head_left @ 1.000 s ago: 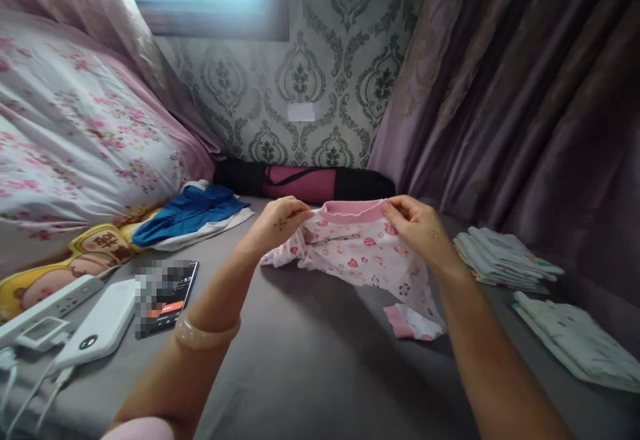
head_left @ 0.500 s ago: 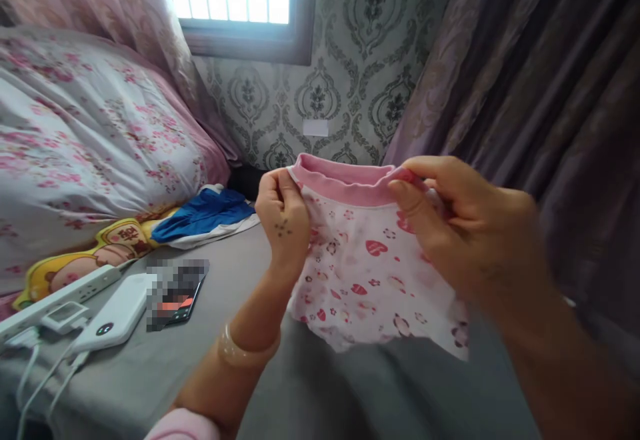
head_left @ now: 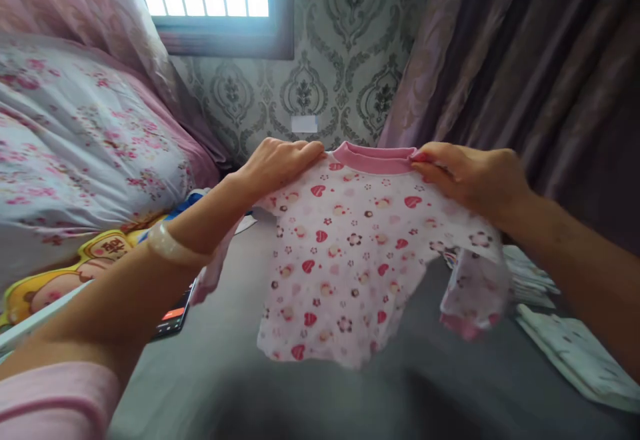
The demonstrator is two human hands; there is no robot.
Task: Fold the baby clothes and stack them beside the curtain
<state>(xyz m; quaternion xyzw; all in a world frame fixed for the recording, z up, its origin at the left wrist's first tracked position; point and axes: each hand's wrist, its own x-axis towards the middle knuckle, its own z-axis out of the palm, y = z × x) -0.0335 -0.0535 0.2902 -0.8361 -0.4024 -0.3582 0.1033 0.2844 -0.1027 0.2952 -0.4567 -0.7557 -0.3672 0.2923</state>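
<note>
The left hand (head_left: 283, 163) is closed over one shoulder of a small white top (head_left: 340, 247) printed with hearts and flowers, its fingers bent down over the far side so that the tips are hidden. The right hand (head_left: 470, 177) pinches the other end of the pink collar (head_left: 375, 165) between thumb and forefinger; its remaining fingers are curled and hard to make out. The top hangs upright between the two hands, above a grey sheet (head_left: 200, 393), its front facing the camera. One sleeve droops below the right hand, its pink cuff (head_left: 467, 328) smeared by motion; the other passes behind the left forearm, where only part of it shows.

That forearm, with a pale bangle (head_left: 175, 245), also covers most of a phone (head_left: 175, 320) and leaves just the edge of a white object (head_left: 47, 310), perhaps a power strip. Farther back, a blue cloth (head_left: 186, 205) is largely screened, and a yellow cartoon cushion (head_left: 55, 280) is partly covered. On the right, the right arm and the hanging sleeve block part of a folded stack (head_left: 533, 277); nearer, a folded pale cloth (head_left: 580, 353) reaches the picture's edge.
</note>
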